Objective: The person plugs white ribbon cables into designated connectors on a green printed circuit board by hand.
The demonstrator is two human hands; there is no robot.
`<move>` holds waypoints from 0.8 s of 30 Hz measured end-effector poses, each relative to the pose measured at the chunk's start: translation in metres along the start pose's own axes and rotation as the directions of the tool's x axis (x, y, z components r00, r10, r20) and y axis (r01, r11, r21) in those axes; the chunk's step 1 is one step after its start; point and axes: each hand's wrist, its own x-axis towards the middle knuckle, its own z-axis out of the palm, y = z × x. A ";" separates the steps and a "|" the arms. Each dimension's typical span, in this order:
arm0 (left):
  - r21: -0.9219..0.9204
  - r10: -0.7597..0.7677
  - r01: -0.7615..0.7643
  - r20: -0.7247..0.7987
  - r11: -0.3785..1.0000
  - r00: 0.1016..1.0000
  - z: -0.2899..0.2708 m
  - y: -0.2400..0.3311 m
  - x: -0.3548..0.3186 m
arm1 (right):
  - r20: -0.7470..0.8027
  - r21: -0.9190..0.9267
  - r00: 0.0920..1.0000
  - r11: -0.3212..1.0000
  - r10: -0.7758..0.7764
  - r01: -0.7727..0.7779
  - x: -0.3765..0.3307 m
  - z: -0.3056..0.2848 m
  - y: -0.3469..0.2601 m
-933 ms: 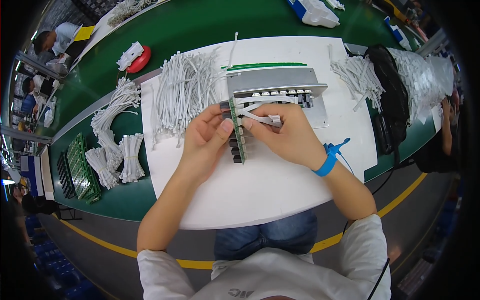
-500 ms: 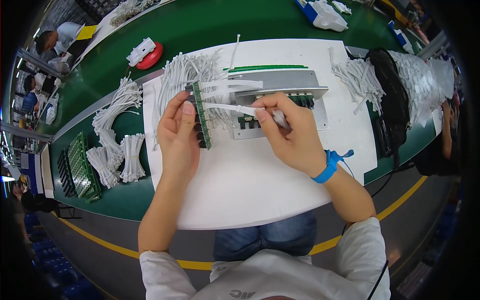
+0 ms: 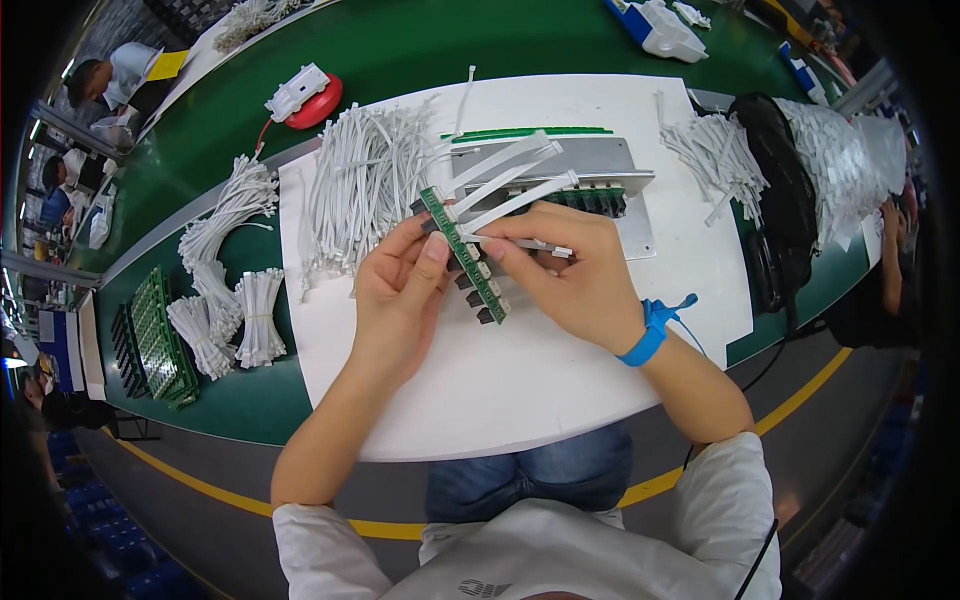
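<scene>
Both hands' grips [image 3: 400, 290] [image 3: 575, 275] clamp a green circuit strip [image 3: 462, 256] above the white board [image 3: 520, 370] on a green table [image 3: 420, 45].

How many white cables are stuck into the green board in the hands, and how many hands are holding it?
White flat cables plugged into the green circuit board: 4
Green circuit boards held: 1
Hands holding it, left hand and right hand: 2
Total: 7
</scene>
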 end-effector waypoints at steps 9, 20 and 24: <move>0.052 -0.063 0.065 -0.037 0.997 0.997 0.009 0.007 -0.005 | 0.080 0.072 0.986 0.986 0.143 -0.149 0.000 -0.003 -0.003; 0.125 -0.059 0.053 0.045 0.991 0.997 0.006 0.008 -0.005 | -0.029 0.098 0.991 0.987 0.133 -0.130 -0.003 0.001 -0.004; 0.110 -0.052 0.050 0.008 0.993 0.999 0.004 0.005 -0.002 | -0.053 0.194 0.991 0.975 0.120 -0.107 -0.005 0.006 0.005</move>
